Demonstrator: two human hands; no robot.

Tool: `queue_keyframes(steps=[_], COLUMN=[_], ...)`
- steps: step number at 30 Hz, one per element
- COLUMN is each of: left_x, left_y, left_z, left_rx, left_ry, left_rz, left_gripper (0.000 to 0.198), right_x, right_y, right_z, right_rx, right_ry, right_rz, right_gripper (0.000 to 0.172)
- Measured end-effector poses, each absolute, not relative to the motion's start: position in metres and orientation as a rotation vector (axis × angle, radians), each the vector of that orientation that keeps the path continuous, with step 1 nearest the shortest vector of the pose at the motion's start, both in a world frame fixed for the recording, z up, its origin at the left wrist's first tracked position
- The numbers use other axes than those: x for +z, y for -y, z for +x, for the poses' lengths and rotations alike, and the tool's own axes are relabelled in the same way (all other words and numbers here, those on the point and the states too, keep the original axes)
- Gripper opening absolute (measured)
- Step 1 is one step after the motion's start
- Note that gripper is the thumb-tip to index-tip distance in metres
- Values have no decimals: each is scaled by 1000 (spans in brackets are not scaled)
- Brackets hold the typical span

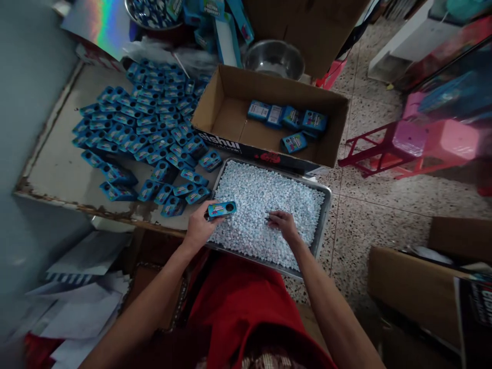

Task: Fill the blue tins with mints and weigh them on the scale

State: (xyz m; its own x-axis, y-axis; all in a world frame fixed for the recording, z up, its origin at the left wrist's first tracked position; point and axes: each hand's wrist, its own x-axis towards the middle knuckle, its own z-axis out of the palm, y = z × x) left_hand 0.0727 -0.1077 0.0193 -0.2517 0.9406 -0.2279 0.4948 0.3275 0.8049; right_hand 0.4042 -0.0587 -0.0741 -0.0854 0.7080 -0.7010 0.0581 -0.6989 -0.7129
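Note:
My left hand [199,225] is closed around a small blue candy box [222,209], held tilted over the left edge of a metal tray [327,202]. A dark round opening shows at the box's right end. Small pale blue and white candies [265,189] fill the tray. Low over the middle of them is my right hand [283,223], its fingers drawn together at the candies' surface. Something small and dark shows at its fingertips, too small to name. Many similar blue boxes [148,120] stand close together on the table to the left, their round openings facing up.
An open cardboard carton [234,123] behind the tray holds several blue boxes [294,143]. Beyond it are a metal bowl [274,57] and a bowl of wrapped pieces [151,14]. Plastic stools [407,138] and another carton [413,287] stand on the floor at right.

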Motion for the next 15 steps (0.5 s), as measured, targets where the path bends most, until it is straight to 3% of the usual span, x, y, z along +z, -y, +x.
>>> queue_keyframes(steps=[3,9,15], left_x=[24,33,36], left_y=[106,89,76], left_z=[77,82,89], left_rx=[757,647,651], left_ry=[-1926,-1976,-1915], left_rz=[1340,1616,1636], left_gripper=[41,32,34], right_x=[-73,-14,54], right_y=[53,32,-3], right_z=[399,431,413], right_rx=[1904,1946,1981], right_ry=[777,775,970], right_rz=[-1677,-1587,-1504], right_gripper=[27,51,44])
